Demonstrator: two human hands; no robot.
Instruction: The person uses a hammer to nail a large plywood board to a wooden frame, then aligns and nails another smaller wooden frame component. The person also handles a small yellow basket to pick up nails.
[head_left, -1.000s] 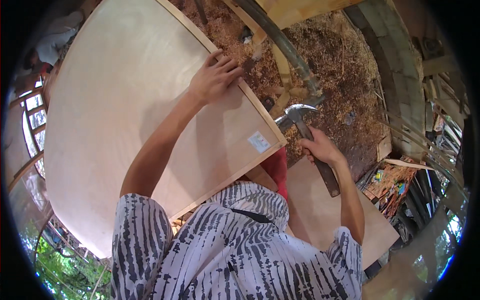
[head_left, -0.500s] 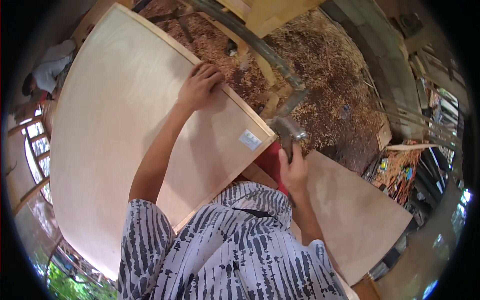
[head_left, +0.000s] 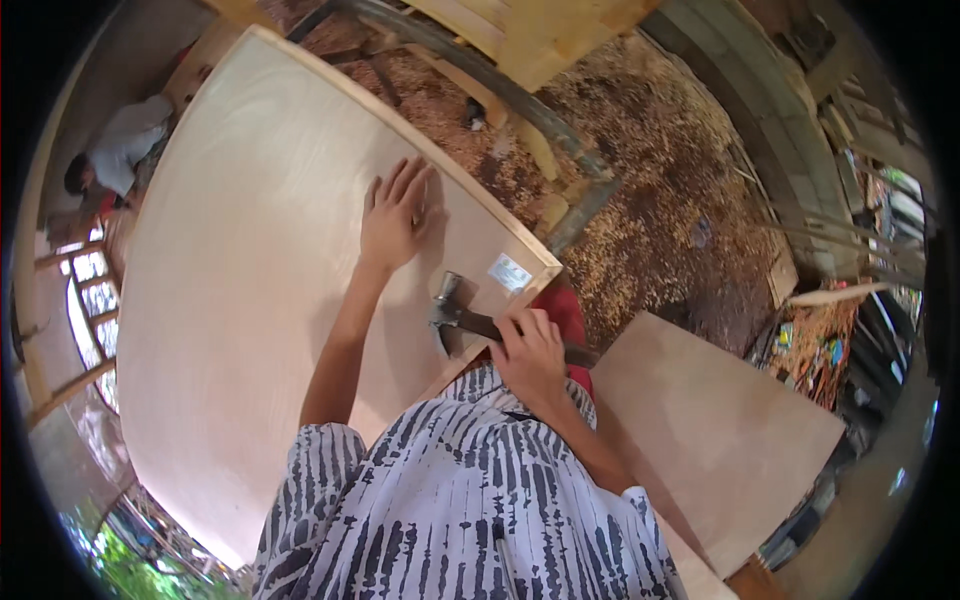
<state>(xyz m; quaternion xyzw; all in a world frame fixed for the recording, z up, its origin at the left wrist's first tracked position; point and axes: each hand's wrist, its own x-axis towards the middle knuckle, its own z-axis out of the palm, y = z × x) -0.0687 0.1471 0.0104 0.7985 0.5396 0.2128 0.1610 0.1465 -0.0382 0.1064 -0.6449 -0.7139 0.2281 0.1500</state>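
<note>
A wide pale plywood panel with a wooden frame strip along its far edge lies before me. My left hand is over its face near that edge, fingers stretched out and holding nothing. In my right hand is a claw hammer, gripped by its dark handle. The hammer's head is over the panel's near right corner, its claw pointing toward me. Close to that corner a small white label is stuck on the panel.
A smaller plywood sheet lies to my right. Wood shavings cover the ground ahead, with a bent dark bar crossing above them. Yellowish boards are at the top. A person bends down at the far left.
My right hand has brought the hammer left and nearer, from beyond the corner to over the panel. My left hand has left the framed edge and moved onto the panel's face.
</note>
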